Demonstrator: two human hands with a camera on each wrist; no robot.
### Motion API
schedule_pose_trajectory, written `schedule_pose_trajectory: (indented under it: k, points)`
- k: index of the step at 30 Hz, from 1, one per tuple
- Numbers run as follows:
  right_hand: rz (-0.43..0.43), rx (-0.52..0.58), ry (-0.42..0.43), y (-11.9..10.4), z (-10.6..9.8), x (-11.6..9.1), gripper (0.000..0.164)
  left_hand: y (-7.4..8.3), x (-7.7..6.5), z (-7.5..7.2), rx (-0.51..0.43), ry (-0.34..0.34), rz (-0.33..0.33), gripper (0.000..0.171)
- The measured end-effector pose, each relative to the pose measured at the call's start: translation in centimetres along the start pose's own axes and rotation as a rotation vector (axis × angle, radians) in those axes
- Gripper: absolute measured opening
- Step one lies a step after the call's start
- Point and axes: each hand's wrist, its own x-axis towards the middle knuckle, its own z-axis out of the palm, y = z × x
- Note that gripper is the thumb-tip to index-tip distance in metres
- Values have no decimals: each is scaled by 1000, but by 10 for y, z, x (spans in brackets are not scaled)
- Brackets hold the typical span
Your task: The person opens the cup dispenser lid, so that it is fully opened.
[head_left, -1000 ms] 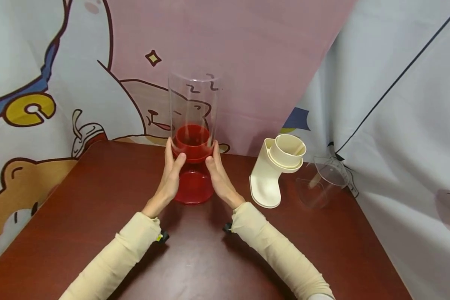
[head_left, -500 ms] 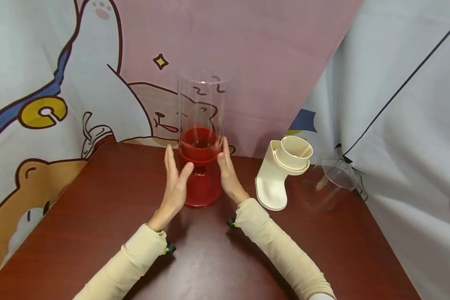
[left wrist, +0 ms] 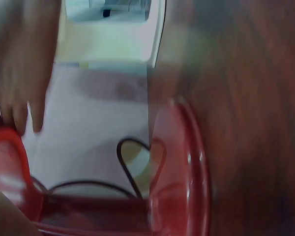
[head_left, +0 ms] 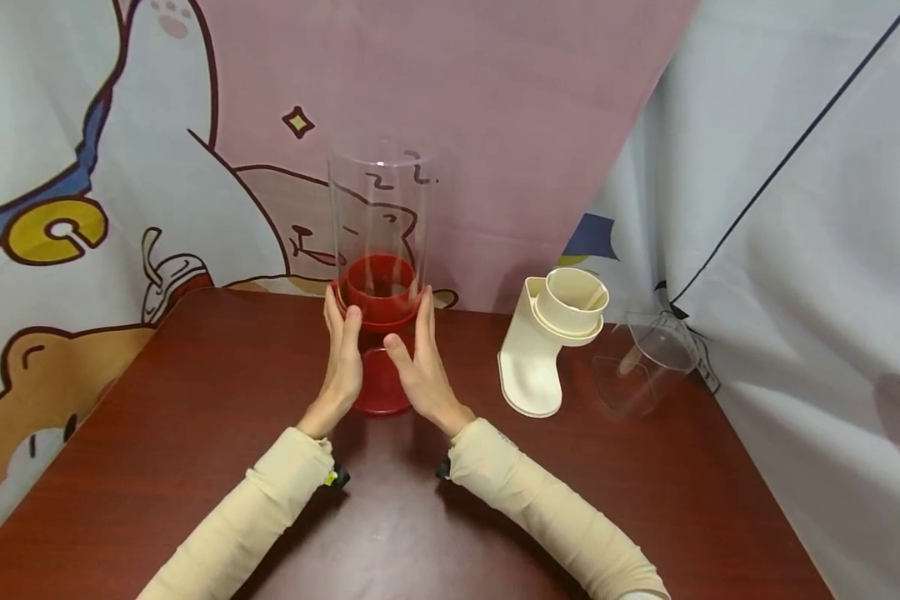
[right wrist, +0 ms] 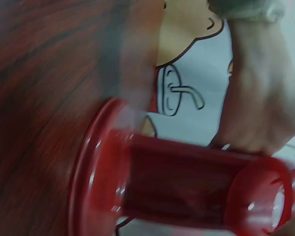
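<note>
A red plastic stand with a round base [head_left: 381, 396] and a raised cup-like ring [head_left: 382, 310] stands upright on the table. A tall clear tube [head_left: 378, 196] rises from the ring. My left hand [head_left: 341, 358] lies along the ring's left side, fingers straight and thumb up in front. On the opposite side is my right hand [head_left: 426, 375], its fingers straight against the ring and its thumb spread toward the middle. Both wrist views show the red stand [left wrist: 179, 172] close up, blurred; the right one also catches the left hand [right wrist: 260, 83] beside the stem.
To the right stands a cream plastic spout piece [head_left: 532, 367] with a round collar. Behind it, near the table's right edge, is a clear open container [head_left: 648, 375]. A printed cloth [head_left: 495, 125] hangs behind the brown table [head_left: 607, 483].
The left hand came off the ring half a second ago and is back against its side now. The right thumb has left the ring and spread inward. The stand and tube stay upright.
</note>
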Motion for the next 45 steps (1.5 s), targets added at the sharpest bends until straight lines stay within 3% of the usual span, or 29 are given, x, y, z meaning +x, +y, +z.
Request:
schedule_pose_trajectory:
  k: [3,7,11,14,19,23,25,31,39,45]
  points:
    - [2,24,-13,6,-5,9,110,3,-8,3,30,4,-1,78]
    - [23,39,-12,12,-15,14,111,7,-17,3,92,-44,-24,80]
    - [71,27,-46,12,-30,19,122,13,-15,-5,114,-19,-24,78]
    - [102,-11,-84,9,-42,32,131,16,2,-14,112,30,13,75]
    - [122,-28,-165,11,-48,61,136,10,45,-25,113,36,126,65]
    - [104,26,-229,19,-37,65,139,-1,56,-22,-15,72,96,69]
    - [99,48,-222,21,-32,61,137,-4,55,-19,-83,106,78,68]
    - [39,74,-162,21,-28,53,123,-4,51,-14,-163,178,134,55]
    - [-5,100,-166,16,-29,34,120,3,31,-11,-189,185,156,54]
    - [-29,80,-153,8,-25,10,118,10,4,-16,-120,163,153,53]
